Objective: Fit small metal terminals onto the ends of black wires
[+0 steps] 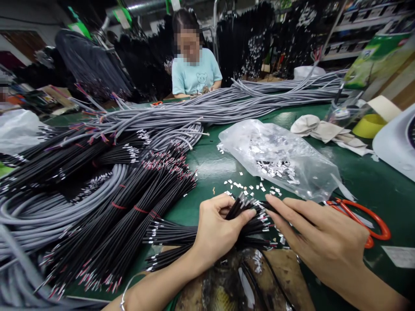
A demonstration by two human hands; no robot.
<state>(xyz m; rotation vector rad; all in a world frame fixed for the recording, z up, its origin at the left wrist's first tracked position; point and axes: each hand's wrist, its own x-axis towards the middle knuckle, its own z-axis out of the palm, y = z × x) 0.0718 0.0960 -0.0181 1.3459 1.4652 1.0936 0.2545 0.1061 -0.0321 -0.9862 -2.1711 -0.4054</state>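
My left hand (217, 229) is closed round a bunch of thin black cables (238, 207), whose stripped silvery ends point up and away from me. Just to its right, my right hand (317, 237) pinches one dark cable (267, 206) between thumb and fingertips; its far end is hidden among the others. More short black cables (175, 233) with white ends lie beneath my left hand. Small silvery-white scraps (238, 185) are scattered just beyond both hands. Below them, a worn brown board (292, 280) bears a dark object that I cannot make out.
Tied black cable bundles (126, 211) and grey cable coils (97, 196) fill the left. A clear plastic bag (275, 151) of scraps lies ahead. Orange-handled scissors (384, 229) lie right. Long grey cables (220, 106) cross the green table, with another person (196, 73) seated behind.
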